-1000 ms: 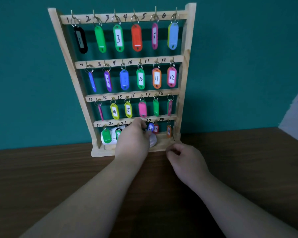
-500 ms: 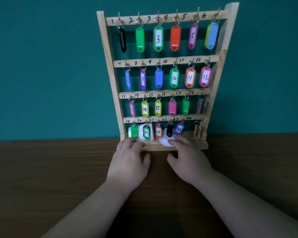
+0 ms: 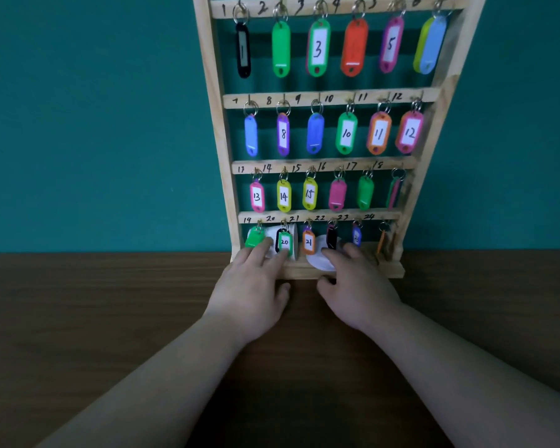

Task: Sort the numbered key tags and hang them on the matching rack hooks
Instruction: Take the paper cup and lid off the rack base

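A wooden key rack [image 3: 443, 101] stands on the table against the teal wall, with four numbered rows of hooks. Coloured key tags hang on its hooks, among them tag 3 [image 3: 318, 48], tag 12 [image 3: 409, 132] and tag 20 [image 3: 284, 242]. My left hand [image 3: 254, 286] rests at the rack's base, its straight fingers touching the green tag [image 3: 254, 237] on hook 19 and tag 20. My right hand [image 3: 358, 282] lies on the base with fingers on a white round object [image 3: 317, 261], thumb below the base edge.
A white object [image 3: 272, 236] sits behind the bottom-row tags at the left. The dark wooden table [image 3: 110, 318] stretches to both sides of the rack. The teal wall [image 3: 94, 124] stands right behind the rack.
My left hand came down from the bottom-row hooks to the rack's base. My right hand moved forward onto the base. The camera moved closer to the rack.
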